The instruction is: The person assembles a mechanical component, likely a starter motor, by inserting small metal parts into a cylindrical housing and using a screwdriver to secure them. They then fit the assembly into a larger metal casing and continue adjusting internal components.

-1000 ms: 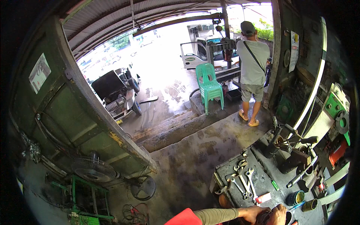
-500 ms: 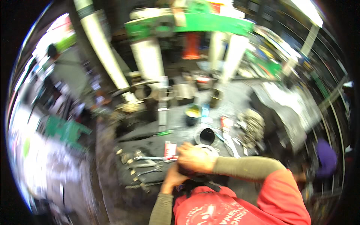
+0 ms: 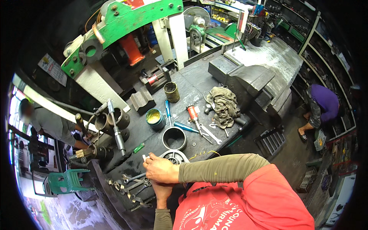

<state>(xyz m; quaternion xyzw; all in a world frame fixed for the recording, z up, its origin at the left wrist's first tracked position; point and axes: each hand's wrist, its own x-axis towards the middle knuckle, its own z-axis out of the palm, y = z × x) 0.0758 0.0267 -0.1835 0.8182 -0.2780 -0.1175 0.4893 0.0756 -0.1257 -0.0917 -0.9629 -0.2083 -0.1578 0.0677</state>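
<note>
Both my hands are together at the near edge of the bench. My right hand (image 3: 162,169) is closed, palm down, with a small pale end showing past its fingertips; what it grips is mostly covered. My left hand (image 3: 161,190) lies beneath it, its fingers hidden. Just beyond my right hand is a round metal housing (image 3: 175,156) with a ringed centre, partly covered by hand and sleeve. An open metal cylinder (image 3: 174,139) stands behind it. To the left lie several wrenches (image 3: 134,185), and a green-handled tool (image 3: 138,148) rests farther up.
Farther back are a tin of yellow grease (image 3: 155,119), a red tool (image 3: 193,113), blue-handled screwdrivers (image 3: 185,127), a crumpled rag (image 3: 222,106) and a large vise (image 3: 249,82). A green press frame (image 3: 130,25) rises behind. One person (image 3: 57,124) works at left; another (image 3: 323,103) bends at right.
The view has turned and sharpened, and the bench things appear shifted. My hands stay together and now sit left of the housing. The red-and-white packet near them no longer shows.
</note>
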